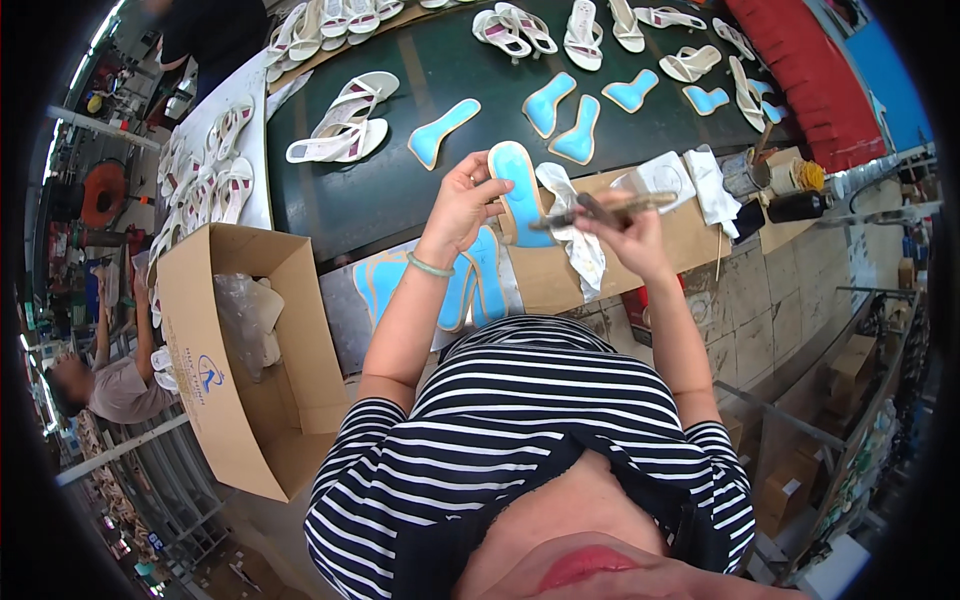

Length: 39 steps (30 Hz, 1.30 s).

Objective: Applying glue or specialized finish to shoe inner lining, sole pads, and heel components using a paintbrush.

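My left hand (463,208) is closed on a blue insole (513,190) with a tan edge, pinched near its upper end above the bench. In my right hand (632,242) is a brush (652,202) with a wooden handle, blurred by motion. Its dark end reaches to the insole's lower part; whether it touches cannot be made out. Just right of the insole lies a crumpled white cloth (584,255) on a cardboard sheet (540,280). Several more blue insoles (488,275) overlap on a board near my body, partly behind my left forearm.
Loose blue insoles (443,132) and white sandals (583,36) are spread across the dark green belt (400,205). An open cardboard box (245,370) stands at the left. A can (740,175) and yellow twine (810,176) sit at the right. Another person (125,385) is at far left.
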Motion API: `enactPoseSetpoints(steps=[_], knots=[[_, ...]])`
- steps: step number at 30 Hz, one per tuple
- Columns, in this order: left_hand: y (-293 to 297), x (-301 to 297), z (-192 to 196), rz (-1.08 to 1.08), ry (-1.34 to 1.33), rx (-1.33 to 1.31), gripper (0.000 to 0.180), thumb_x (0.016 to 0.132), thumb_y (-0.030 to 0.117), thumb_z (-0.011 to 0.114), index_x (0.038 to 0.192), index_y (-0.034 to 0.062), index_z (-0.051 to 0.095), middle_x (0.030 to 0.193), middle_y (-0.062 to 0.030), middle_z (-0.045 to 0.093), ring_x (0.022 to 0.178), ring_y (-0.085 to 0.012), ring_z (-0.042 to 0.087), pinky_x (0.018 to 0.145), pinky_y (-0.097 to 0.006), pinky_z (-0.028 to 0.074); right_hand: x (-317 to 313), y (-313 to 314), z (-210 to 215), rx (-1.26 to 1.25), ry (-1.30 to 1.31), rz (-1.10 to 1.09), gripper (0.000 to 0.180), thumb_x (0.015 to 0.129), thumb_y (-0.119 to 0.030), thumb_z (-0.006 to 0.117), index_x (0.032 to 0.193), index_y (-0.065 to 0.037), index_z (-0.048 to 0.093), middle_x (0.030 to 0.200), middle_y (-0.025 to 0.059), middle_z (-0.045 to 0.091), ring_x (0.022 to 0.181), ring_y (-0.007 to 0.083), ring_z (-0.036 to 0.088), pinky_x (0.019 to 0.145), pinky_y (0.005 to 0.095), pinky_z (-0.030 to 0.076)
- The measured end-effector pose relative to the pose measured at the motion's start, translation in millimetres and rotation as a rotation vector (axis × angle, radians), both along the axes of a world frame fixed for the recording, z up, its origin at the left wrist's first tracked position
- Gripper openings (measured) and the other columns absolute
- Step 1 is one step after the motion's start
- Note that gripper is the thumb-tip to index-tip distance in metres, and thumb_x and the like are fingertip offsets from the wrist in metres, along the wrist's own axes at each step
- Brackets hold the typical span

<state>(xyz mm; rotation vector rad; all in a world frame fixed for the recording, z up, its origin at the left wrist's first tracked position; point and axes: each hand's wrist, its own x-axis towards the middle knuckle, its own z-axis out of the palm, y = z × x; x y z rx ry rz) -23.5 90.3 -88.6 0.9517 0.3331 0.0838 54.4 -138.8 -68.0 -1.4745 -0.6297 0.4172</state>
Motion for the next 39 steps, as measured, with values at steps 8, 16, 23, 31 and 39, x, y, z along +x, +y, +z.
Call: enactPoseSetpoints(steps=[8,16,23,31,39], knots=[[0,7,5,-0.292,0.031,-0.025,0.038,0.083,-0.004,0.065,0.119,0.0019,0.056,0.105,-0.0051,0.065,0.093,-0.0137,0.065,0.081,-0.032,0.057,68,45,34,-0.109,-0.273,0.058,0.013,0.080,-0.003,0.073,0.090,0.003,0.066,0.078,0.0044,0.066,0.066,0.0086,0.060,0.059,0.0245,0.048],[2,0,-11,-0.226,0.072,0.043,0.034,0.083,-0.003,0.065,0.116,-0.0013,0.060,0.103,-0.0062,0.066,0.088,-0.0140,0.067,0.078,-0.030,0.058,63,56,57,-0.061,-0.134,0.086,0.012,0.080,-0.004,0.072,0.088,0.002,0.066,0.077,0.0050,0.067,0.057,0.0066,0.058,0.052,0.0218,0.048],[-3,-4,-18,-0.091,0.093,0.026,0.030,0.085,-0.002,0.064,0.114,-0.0004,0.061,0.103,-0.0058,0.066,0.088,-0.0140,0.066,0.078,-0.029,0.057,86,73,20,-0.314,-0.138,-0.268,0.016,0.079,-0.007,0.072,0.089,0.003,0.064,0.076,0.0076,0.066,0.053,0.0115,0.060,0.049,0.0258,0.046],[35,0,-42,0.022,0.066,-0.094,0.022,0.090,0.009,0.059,0.112,0.0056,0.060,0.101,-0.0054,0.064,0.089,-0.0160,0.065,0.080,-0.037,0.056,65,-2,22,-0.097,0.049,-0.006,0.021,0.080,-0.002,0.073,0.097,0.000,0.061,0.094,0.0146,0.069,0.068,0.0130,0.067,0.045,0.0193,0.042],[31,10,-29,-0.119,0.074,-0.124,0.031,0.094,0.016,0.056,0.123,0.0111,0.049,0.107,-0.0052,0.059,0.089,-0.0209,0.065,0.073,-0.042,0.058,15,25,30,-0.148,-0.224,0.402,0.024,0.071,0.009,0.075,0.089,-0.001,0.062,0.097,0.0097,0.069,0.095,0.0186,0.066,0.083,0.0316,0.054]])
